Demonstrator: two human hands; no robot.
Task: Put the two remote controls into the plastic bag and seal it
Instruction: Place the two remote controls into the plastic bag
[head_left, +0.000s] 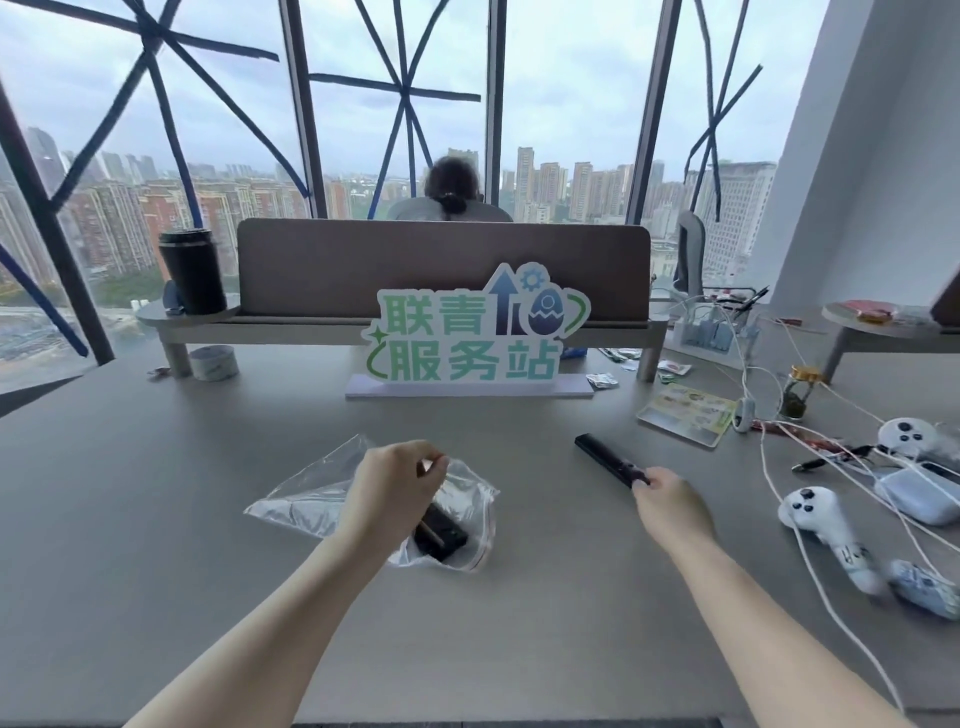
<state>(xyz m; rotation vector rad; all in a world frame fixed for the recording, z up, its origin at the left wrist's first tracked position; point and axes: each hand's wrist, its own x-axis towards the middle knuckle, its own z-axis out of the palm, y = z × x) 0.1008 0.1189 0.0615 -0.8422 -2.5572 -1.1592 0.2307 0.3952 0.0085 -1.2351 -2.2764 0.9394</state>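
Observation:
A clear plastic zip bag (306, 491) lies on the grey table left of centre. One black remote control (441, 532) sits inside it near the opening, partly hidden by my left hand (392, 486), which pinches the bag's upper edge. The second black remote control (605, 457), long and slim, lies on the table to the right, pointing away to the left. My right hand (670, 501) grips its near end between the fingertips.
A green and white standing sign (467, 338) is behind the bag. White game controllers (815, 514), a white case, cables and a small jar crowd the right side. A tape roll (213, 362) and a black cup (193, 270) stand far left. A person sits beyond the divider.

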